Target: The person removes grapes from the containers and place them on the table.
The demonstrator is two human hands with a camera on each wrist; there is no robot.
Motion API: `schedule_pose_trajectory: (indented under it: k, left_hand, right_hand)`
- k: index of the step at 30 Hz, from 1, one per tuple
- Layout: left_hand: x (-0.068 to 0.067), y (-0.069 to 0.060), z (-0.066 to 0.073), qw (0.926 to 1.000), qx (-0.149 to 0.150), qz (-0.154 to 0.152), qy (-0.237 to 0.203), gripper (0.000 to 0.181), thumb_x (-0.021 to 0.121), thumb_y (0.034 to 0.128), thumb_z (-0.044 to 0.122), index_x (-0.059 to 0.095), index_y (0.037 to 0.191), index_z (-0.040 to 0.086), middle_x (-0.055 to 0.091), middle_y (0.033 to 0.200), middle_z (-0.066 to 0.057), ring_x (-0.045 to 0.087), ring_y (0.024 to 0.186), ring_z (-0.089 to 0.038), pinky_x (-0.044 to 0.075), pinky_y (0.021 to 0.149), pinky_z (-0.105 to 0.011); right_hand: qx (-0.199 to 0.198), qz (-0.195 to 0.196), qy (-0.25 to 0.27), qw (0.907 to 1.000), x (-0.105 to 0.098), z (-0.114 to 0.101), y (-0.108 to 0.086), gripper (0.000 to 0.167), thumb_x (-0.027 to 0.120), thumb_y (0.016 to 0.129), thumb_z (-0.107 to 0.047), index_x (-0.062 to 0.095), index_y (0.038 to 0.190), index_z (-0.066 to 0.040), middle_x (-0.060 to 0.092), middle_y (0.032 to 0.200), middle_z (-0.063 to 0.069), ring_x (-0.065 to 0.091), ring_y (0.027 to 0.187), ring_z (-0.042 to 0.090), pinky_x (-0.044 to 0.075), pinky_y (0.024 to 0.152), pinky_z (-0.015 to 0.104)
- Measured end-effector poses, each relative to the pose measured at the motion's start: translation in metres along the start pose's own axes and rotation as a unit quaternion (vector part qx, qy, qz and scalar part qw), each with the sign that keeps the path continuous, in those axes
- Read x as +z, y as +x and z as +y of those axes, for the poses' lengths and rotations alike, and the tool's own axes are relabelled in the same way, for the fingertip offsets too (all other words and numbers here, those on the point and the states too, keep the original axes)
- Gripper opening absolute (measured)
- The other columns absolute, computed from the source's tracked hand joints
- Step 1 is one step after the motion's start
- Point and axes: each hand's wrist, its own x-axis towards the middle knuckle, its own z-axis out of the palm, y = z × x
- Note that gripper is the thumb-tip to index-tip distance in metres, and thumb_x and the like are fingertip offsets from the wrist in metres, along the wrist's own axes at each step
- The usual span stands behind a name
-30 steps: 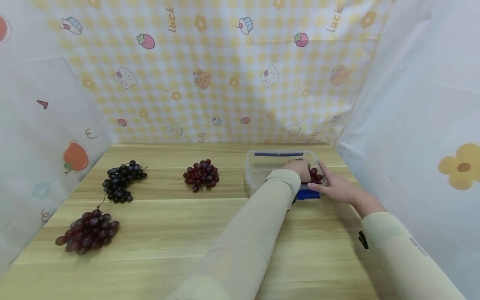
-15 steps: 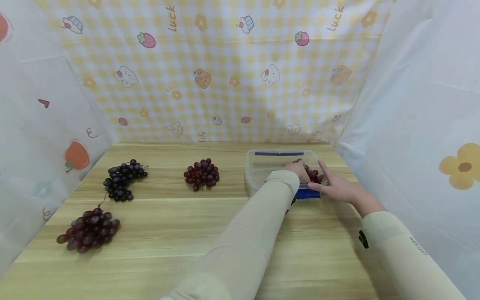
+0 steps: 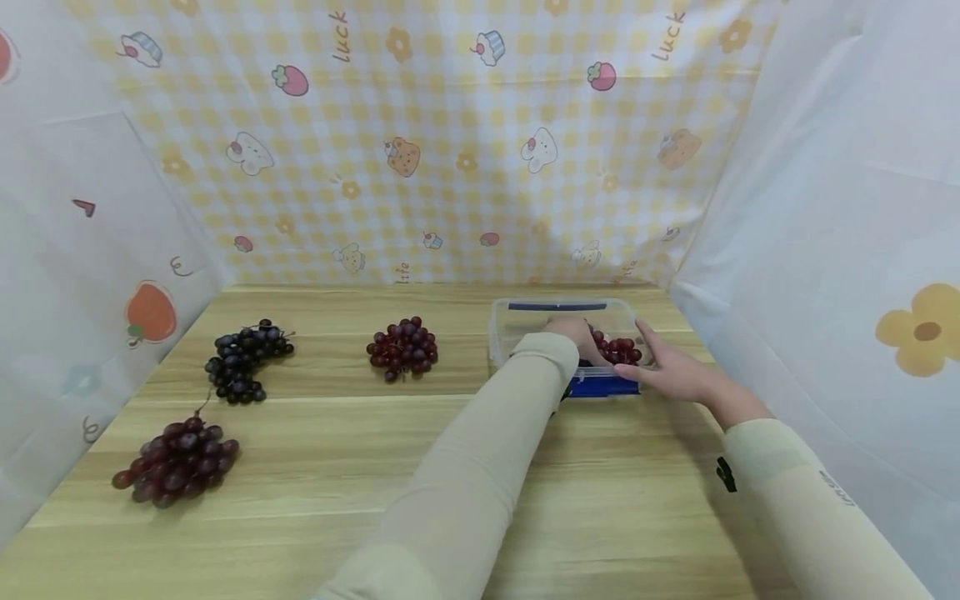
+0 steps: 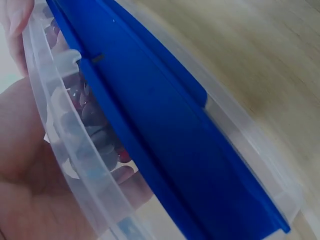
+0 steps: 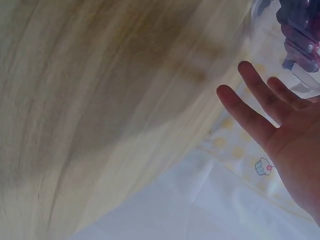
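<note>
In the head view a clear plastic box (image 3: 501, 342) with blue clips stands at the back right of the table. My left hand (image 3: 572, 332) is down inside it, beside a bunch of red grapes (image 3: 618, 350). Through the box wall in the left wrist view, the left palm (image 4: 30, 175) looks loosely cupped near the grapes (image 4: 92, 117), with the blue clip (image 4: 150, 110) hiding part of them. My right hand (image 3: 678, 375) rests at the box's right side, thumb at the front rim. Its fingers (image 5: 250, 115) are straight and spread in the right wrist view.
Another red bunch (image 3: 402, 348) lies left of the box. Farther left are a black bunch (image 3: 243, 362) and a larger red bunch (image 3: 178, 462) nearer the front. A patterned cloth (image 3: 442, 167) rises behind the wooden table (image 3: 300, 533), and white cloth (image 3: 832, 275) stands at right.
My left hand has shifted left inside the box, and more of the red grapes shows to its right. The right hand stays at the box's side.
</note>
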Motion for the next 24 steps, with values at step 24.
schedule_pose_trajectory:
  k: [24]
  left_hand:
    - [-0.015,0.013,-0.04,0.9932,-0.035,-0.062,-0.092,0.121,0.091,0.0822,0.046,0.016,0.172,0.016,0.047,0.166,-0.012,0.058,0.14,-0.032,0.052,0.115,-0.044]
  right_hand:
    - [0.011,-0.026,-0.025,0.9993,-0.01,-0.006,0.014,0.126,0.062,0.097,-0.071,-0.03,0.166,-0.019,0.04,0.158,0.044,0.05,0.139,0.063,0.039,0.115,0.076]
